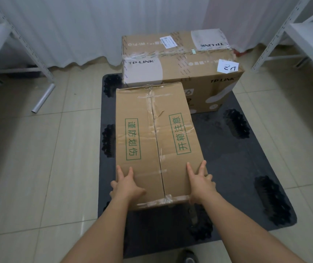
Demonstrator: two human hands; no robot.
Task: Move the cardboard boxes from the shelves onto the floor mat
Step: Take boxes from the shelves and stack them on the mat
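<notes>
Brown cardboard, creased and taped along the centre seam, with green boxed print on both top flaps: the near box (156, 141). From the head view, held at its near end by both hands, long axis running straight away from the body toward the far box (180, 59). Left hand (126, 184) clamped on the near-left corner, two fingers flat on the top, the others and the thumb wrapped down over the edges; right hand (201, 182) mirrored on the near-right corner, fingers spread on top and curled down the side. Both hands equally near, one each side of the seam, so the load split evenly. Positioned over the dark mat (246, 168), far end close against the front face of the far box; whether the base already rests on the mat or hangs just above it, cannot tell, since the near underside appears slightly raised. Judging by this, a set-down in progress, calling for a level lowering with fingers slipped clear of the edges. Far box lying crosswise at the mat's back edge, larger, taped, with a white label. Pale shelf (309, 38) at right, tiled floor (38, 168) around.
</notes>
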